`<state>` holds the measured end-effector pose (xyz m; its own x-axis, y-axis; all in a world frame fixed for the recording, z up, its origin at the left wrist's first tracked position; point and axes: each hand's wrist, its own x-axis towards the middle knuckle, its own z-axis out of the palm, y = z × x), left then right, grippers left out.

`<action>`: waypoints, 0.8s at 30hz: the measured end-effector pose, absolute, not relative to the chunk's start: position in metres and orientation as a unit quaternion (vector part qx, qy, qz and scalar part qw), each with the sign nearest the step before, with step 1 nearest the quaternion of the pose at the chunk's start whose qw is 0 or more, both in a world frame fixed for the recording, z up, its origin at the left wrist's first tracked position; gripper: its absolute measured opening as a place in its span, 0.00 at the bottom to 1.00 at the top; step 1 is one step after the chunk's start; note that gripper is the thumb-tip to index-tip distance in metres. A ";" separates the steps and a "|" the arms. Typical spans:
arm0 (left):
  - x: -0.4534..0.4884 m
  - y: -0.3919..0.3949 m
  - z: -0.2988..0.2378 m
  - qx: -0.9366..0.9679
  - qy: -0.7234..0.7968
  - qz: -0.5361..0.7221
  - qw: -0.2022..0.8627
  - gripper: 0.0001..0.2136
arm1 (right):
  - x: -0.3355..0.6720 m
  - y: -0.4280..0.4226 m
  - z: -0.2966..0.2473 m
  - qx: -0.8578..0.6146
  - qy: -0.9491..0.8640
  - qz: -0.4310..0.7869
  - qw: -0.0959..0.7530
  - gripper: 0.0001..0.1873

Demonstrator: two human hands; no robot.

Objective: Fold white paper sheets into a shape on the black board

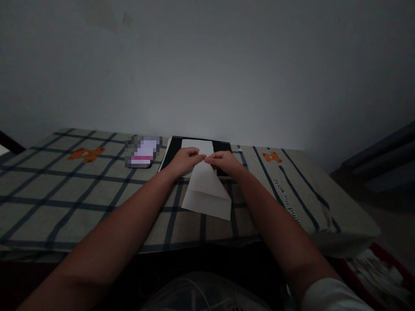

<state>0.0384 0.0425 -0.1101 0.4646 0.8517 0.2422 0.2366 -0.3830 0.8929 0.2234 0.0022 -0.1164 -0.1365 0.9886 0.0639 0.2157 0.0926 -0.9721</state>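
A sheet of white paper with a crease across its lower part narrows towards the top, where my fingers pinch it. My left hand is closed on the paper from the left. From the right, my right hand pinches it too, and the fingertips of both hands meet. Under the hands lies a black pad or calendar with a row of small holes along its far edge. Another white paper area shows on the black surface behind my fingers. The exact fold at the fingertips is hidden.
A phone with a lit, partly blurred screen lies left of the black pad. The checked tablecloth with bear prints covers the table, which stands against a pale wall. Below the right corner, a red-edged container holds pale items.
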 end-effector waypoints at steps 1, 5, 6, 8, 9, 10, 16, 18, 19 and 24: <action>0.039 0.043 -0.111 0.737 0.375 0.372 0.421 0.12 | 0.223 0.002 -0.117 -0.499 -0.599 0.454 0.432 0.13; 0.038 0.045 -0.113 0.719 0.393 0.349 0.455 0.11 | 0.222 0.003 -0.118 -0.487 -0.608 0.458 0.427 0.12; 0.037 0.044 -0.112 0.722 0.390 0.342 0.457 0.12 | 0.223 0.003 -0.118 -0.485 -0.614 0.455 0.425 0.13; 0.037 0.043 -0.110 0.733 0.386 0.339 0.446 0.14 | 0.224 0.003 -0.119 -0.481 -0.623 0.450 0.423 0.14; 0.037 0.042 -0.110 0.738 0.386 0.341 0.437 0.15 | 0.225 0.003 -0.120 -0.477 -0.626 0.450 0.422 0.14; 0.037 0.041 -0.109 0.741 0.387 0.345 0.427 0.15 | 0.225 0.003 -0.120 -0.472 -0.630 0.450 0.421 0.14; 0.038 0.043 -0.107 0.719 0.400 0.405 0.399 0.12 | 0.226 0.003 -0.117 -0.471 -0.644 0.443 0.410 0.12; 0.037 0.046 -0.108 0.698 0.403 0.426 0.410 0.12 | 0.224 0.001 -0.114 -0.473 -0.643 0.445 0.405 0.11; 0.036 0.047 -0.109 0.691 0.405 0.432 0.414 0.12 | 0.224 0.000 -0.113 -0.476 -0.641 0.446 0.405 0.11; 0.035 0.050 -0.110 0.686 0.408 0.454 0.397 0.12 | 0.224 -0.001 -0.112 -0.478 -0.636 0.443 0.412 0.11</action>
